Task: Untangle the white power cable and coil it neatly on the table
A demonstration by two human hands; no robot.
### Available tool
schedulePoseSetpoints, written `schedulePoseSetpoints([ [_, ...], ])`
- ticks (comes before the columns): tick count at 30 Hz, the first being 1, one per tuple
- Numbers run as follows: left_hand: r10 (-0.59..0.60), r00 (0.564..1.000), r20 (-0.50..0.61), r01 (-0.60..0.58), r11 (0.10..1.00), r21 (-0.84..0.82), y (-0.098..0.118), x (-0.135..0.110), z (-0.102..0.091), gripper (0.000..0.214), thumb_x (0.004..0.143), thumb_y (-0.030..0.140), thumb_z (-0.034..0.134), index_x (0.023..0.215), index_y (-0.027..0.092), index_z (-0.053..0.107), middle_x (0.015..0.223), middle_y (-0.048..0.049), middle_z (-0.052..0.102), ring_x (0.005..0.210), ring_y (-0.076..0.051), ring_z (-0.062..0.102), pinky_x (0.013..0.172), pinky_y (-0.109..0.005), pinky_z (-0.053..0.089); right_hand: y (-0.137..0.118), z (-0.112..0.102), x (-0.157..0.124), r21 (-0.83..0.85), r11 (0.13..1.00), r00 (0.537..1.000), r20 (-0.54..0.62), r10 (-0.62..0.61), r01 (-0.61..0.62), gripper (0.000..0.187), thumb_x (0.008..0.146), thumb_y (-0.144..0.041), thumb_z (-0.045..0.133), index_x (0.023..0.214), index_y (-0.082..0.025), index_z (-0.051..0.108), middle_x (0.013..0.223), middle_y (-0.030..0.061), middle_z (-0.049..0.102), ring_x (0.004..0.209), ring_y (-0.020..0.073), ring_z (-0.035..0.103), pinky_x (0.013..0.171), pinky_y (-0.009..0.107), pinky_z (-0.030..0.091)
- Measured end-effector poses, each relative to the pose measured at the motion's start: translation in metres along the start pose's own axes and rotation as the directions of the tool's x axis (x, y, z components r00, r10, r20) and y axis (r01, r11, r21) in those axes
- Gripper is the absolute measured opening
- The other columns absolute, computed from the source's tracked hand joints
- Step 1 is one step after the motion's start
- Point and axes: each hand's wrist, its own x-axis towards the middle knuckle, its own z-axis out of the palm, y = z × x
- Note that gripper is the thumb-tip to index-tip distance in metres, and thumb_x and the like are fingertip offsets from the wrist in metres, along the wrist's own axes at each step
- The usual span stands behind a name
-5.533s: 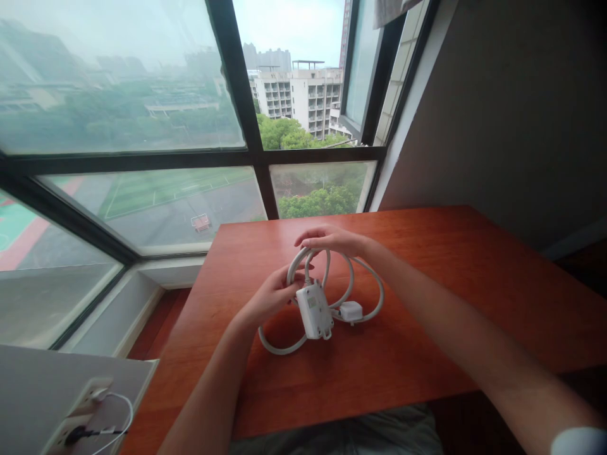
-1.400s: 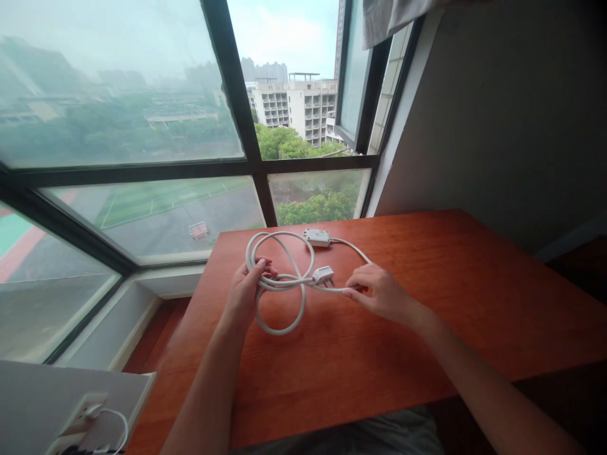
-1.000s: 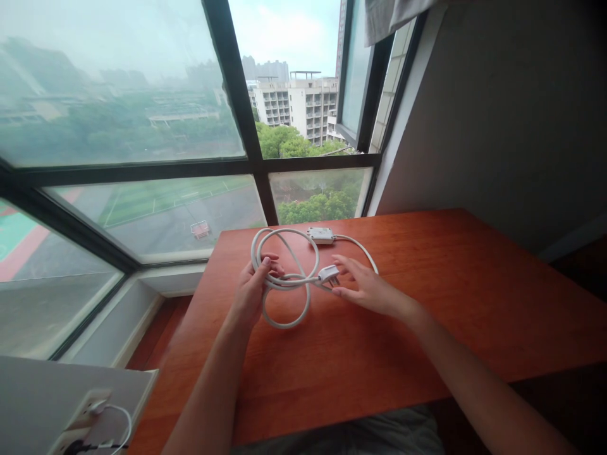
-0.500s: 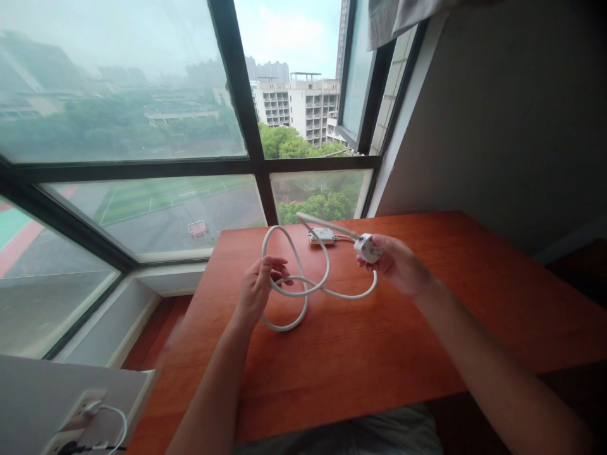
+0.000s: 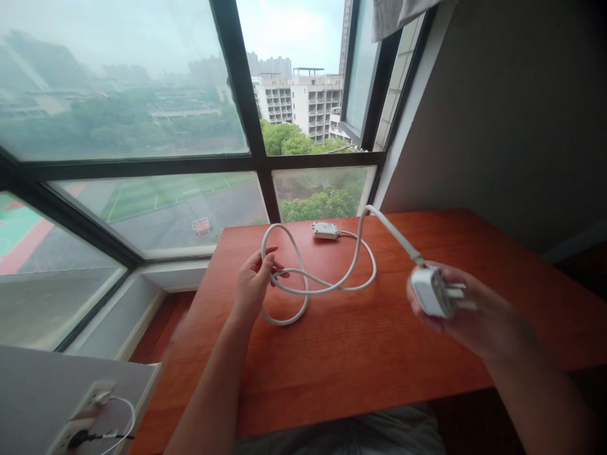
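A thick white power cable [image 5: 327, 287] lies in loose loops on the reddish wooden table [image 5: 379, 354]. Its white box unit [image 5: 325, 230] rests near the table's far edge by the window. My right hand [image 5: 467, 313] is raised above the table on the right, closed round the white plug [image 5: 429, 297], whose metal prongs point right. From the plug the cable rises in an arc back to the loops. My left hand [image 5: 253, 284] pinches a loop of the cable at the left side of the coil, just above the table.
A large window with dark frames [image 5: 246, 114] runs behind the table. A grey wall [image 5: 512, 114] stands on the right. At the lower left, a white wall socket [image 5: 88, 414] holds a plug with a thin white wire.
My right hand took hold of the plug among the loops and drew it up, right and towards me. The coil has loosened. My left hand kept its hold on the loop.
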Motion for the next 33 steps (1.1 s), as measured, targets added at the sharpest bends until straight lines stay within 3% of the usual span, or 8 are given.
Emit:
schedulePoseSetpoints([
  [4, -0.018, 1.0, -0.007, 0.018, 0.998, -0.056, 0.0, 0.001, -0.001, 0.041, 0.082, 0.043, 0.062, 0.112, 0.015, 0.058, 0.077, -0.0011, 0.06, 0.063, -0.016, 0.067, 0.045, -0.018, 0.037, -0.001, -0.008, -0.037, -0.282, 0.939, 0.939, 0.22, 0.264, -0.198, 0.041, 0.082, -0.054, 0.06, 0.093, -0.014, 0.065, 0.074, 0.0083, 0.065, 0.058, 0.0148, 0.058, 0.051, 0.023, 0.044],
  [7, -0.022, 1.0, 0.006, 0.023, 0.996, -0.082, -0.001, 0.002, -0.001, 0.039, 0.082, 0.042, 0.063, 0.11, 0.016, 0.059, 0.081, -0.0018, 0.062, 0.066, -0.015, 0.067, 0.054, -0.02, 0.044, 0.001, -0.013, -0.041, -0.567, 0.797, 0.887, 0.234, 0.397, -0.207, 0.038, 0.087, -0.05, 0.056, 0.093, -0.014, 0.067, 0.079, 0.0062, 0.063, 0.067, 0.0141, 0.058, 0.058, 0.022, 0.046],
  [11, -0.037, 0.999, 0.011, 0.038, 0.992, -0.12, -0.002, 0.003, -0.001, 0.039, 0.08, 0.042, 0.065, 0.108, 0.015, 0.06, 0.083, -0.003, 0.064, 0.074, -0.017, 0.068, 0.072, -0.028, 0.052, 0.013, -0.016, -0.039, -0.75, 0.643, 0.882, 0.188, 0.433, -0.155, 0.036, 0.089, -0.048, 0.053, 0.097, -0.018, 0.07, 0.087, 0.0061, 0.064, 0.079, 0.0167, 0.06, 0.069, 0.023, 0.05],
  [16, -0.045, 0.999, 0.004, 0.045, 0.993, -0.108, -0.001, 0.002, 0.0, 0.041, 0.079, 0.045, 0.064, 0.107, 0.015, 0.061, 0.083, -0.004, 0.064, 0.075, -0.018, 0.068, 0.067, -0.027, 0.05, 0.025, -0.009, -0.038, -0.486, 0.847, 0.897, 0.241, 0.369, -0.218, 0.043, 0.089, -0.043, 0.057, 0.127, -0.023, 0.056, 0.098, 0.0083, 0.066, 0.082, 0.0176, 0.064, 0.069, 0.027, 0.052],
  [20, -0.035, 0.999, -0.001, 0.035, 0.997, -0.074, -0.003, 0.002, 0.001, 0.041, 0.081, 0.046, 0.06, 0.108, 0.015, 0.06, 0.081, -0.0043, 0.064, 0.074, -0.018, 0.067, 0.065, -0.025, 0.048, 0.006, 0.02, -0.016, -0.213, 0.961, 0.9, 0.361, 0.245, -0.176, 0.048, 0.086, -0.044, 0.061, 0.125, -0.017, 0.056, 0.083, 0.0089, 0.068, 0.07, 0.0175, 0.066, 0.057, 0.024, 0.05],
  [26, -0.09, 0.993, 0.075, 0.094, 0.994, -0.062, -0.013, 0.005, 0.001, 0.042, 0.083, 0.049, 0.057, 0.107, 0.014, 0.059, 0.078, -0.005, 0.065, 0.069, -0.017, 0.065, 0.057, -0.022, 0.044, -0.041, 0.056, 0.026, -0.055, 0.998, 0.969, 0.247, -0.028, 0.043, 0.053, 0.077, -0.055, 0.059, 0.118, -0.022, 0.06, 0.057, 0.0013, 0.059, 0.044, 0.0154, 0.056, 0.039, 0.024, 0.04],
  [29, -0.108, 0.987, 0.117, 0.113, 0.993, -0.043, -0.017, 0.006, 0.002, 0.041, 0.08, 0.047, 0.061, 0.103, 0.013, 0.06, 0.076, -0.0057, 0.066, 0.064, -0.016, 0.063, 0.057, -0.024, 0.046, -0.053, 0.063, 0.045, -0.071, 0.991, 0.978, 0.186, -0.096, 0.11, 0.047, 0.076, -0.05, 0.06, 0.113, -0.021, 0.063, 0.06, 0.0013, 0.059, 0.048, 0.0155, 0.057, 0.041, 0.025, 0.041],
  [33, -0.119, 0.977, 0.179, 0.124, 0.992, -0.015, -0.02, 0.006, 0.004, 0.04, 0.079, 0.047, 0.061, 0.101, 0.014, 0.06, 0.076, -0.0064, 0.067, 0.065, -0.016, 0.063, 0.06, -0.026, 0.049, -0.054, 0.075, 0.073, -0.043, 0.988, 0.964, 0.228, -0.136, 0.149, 0.038, 0.079, -0.036, 0.059, 0.111, -0.016, 0.062, 0.073, 0.0036, 0.063, 0.059, 0.015, 0.061, 0.046, 0.023, 0.042],
])
